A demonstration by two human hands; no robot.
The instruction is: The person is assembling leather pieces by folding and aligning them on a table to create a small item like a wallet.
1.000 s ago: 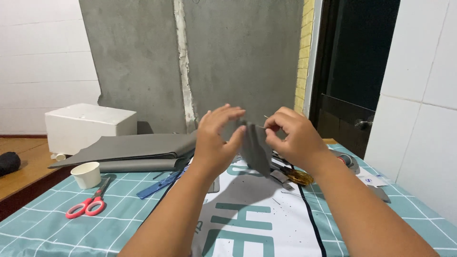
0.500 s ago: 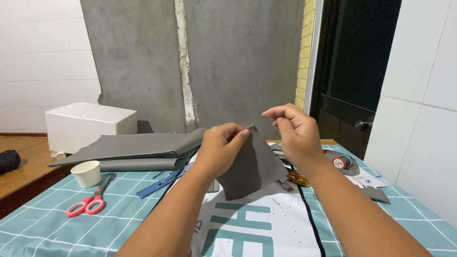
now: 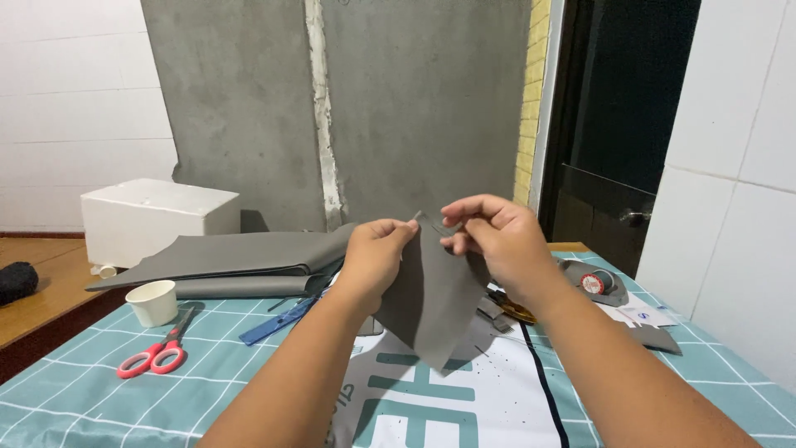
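both hands pinch a grey fabric piece (image 3: 431, 299) held above the table: left hand (image 3: 377, 257) grips its top edge, right hand (image 3: 497, 241) pinches beside it.

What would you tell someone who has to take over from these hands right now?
Left hand: pinches the top edge of the grey fabric piece, held up above the table.
Right hand: fingers at the same top edge, pinching beside the left.
Nearby: red scissors, paper cup, folded grey fabric.
Done: piece lifted.
Left: cannot tell from here.
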